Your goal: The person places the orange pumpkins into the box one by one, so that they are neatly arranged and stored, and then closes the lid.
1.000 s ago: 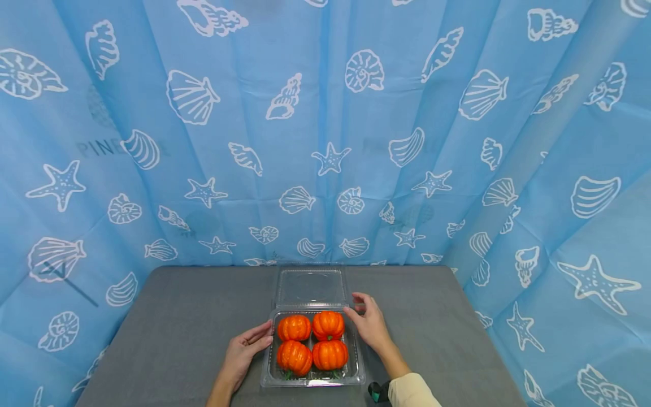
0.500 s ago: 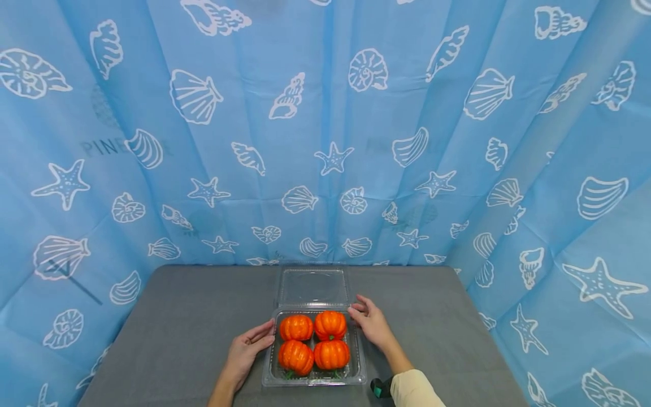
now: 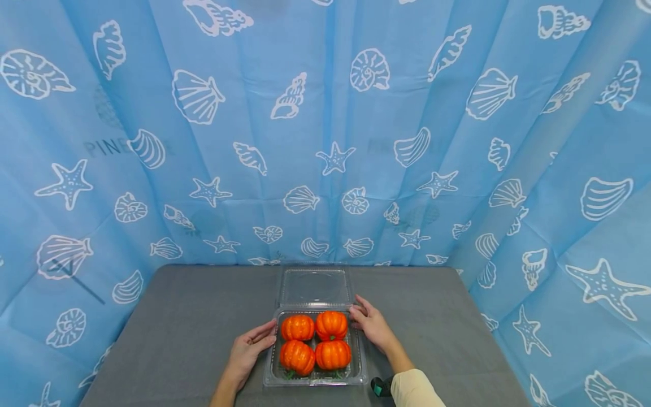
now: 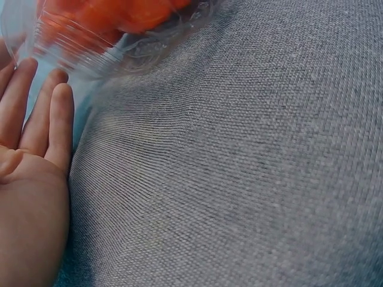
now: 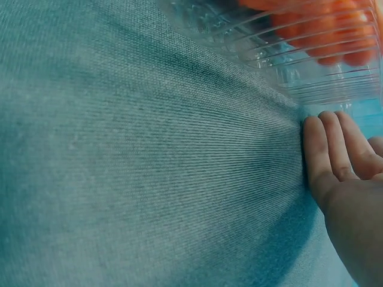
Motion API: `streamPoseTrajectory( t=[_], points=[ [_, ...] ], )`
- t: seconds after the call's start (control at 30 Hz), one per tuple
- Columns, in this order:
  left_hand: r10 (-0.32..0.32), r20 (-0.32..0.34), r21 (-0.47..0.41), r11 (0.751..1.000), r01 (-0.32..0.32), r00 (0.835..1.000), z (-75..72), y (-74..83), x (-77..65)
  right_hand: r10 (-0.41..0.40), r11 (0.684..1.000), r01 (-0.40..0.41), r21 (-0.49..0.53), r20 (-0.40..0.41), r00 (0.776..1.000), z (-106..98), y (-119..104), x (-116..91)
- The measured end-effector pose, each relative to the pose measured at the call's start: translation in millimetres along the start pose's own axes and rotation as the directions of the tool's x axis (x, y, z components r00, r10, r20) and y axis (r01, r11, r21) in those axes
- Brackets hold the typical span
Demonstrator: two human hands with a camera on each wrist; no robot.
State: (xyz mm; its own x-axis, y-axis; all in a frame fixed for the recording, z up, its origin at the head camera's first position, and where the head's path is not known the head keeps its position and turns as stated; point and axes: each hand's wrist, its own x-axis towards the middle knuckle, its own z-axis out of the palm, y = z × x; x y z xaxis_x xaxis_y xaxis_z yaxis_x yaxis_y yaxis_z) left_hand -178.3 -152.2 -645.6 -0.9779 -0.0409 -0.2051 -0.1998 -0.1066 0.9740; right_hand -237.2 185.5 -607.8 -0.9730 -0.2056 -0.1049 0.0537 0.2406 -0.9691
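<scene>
A clear plastic clamshell container (image 3: 315,382) sits on the grey table with its lid (image 3: 314,287) folded back. Several small orange pumpkins (image 3: 333,355) fill its base in two rows. My left hand (image 3: 245,353) touches the container's left side, thumb and fingertips at the rim. At the upper right corner, near the hinge, my right hand (image 3: 373,328) has its fingertips at the edge. The left wrist view shows straight fingers (image 4: 61,119) close under the clear ribbed wall. Extended fingers (image 5: 317,143) also appear below the container in the right wrist view.
Grey cloth covers the table (image 3: 203,305). A blue curtain (image 3: 325,124) with white shell prints hangs behind it and at both sides. Near the cream right sleeve (image 3: 414,389) there is a small black and green device (image 3: 380,387).
The head view has shifted slightly, so the scene appears a little further right. Both hands stay at the container's sides, and the pumpkins and lid keep their places.
</scene>
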Motion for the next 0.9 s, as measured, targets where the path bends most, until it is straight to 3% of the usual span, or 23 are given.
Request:
streamPoseTrajectory(
  t=[0.53,0.9],
  points=[
    [0.011,0.033,0.0,1.0,-0.011,0.999,-0.5,1.3,-0.8,0.013,1.0,-0.012,0.026,-0.05,0.999,2.6,-1.1,1.7],
    [0.03,0.027,-0.009,1.0,-0.03,0.999,-0.8,-0.5,-2.5,-0.022,0.998,0.028,0.056,-0.107,0.994,5.3,-4.4,1.4]
  ],
)
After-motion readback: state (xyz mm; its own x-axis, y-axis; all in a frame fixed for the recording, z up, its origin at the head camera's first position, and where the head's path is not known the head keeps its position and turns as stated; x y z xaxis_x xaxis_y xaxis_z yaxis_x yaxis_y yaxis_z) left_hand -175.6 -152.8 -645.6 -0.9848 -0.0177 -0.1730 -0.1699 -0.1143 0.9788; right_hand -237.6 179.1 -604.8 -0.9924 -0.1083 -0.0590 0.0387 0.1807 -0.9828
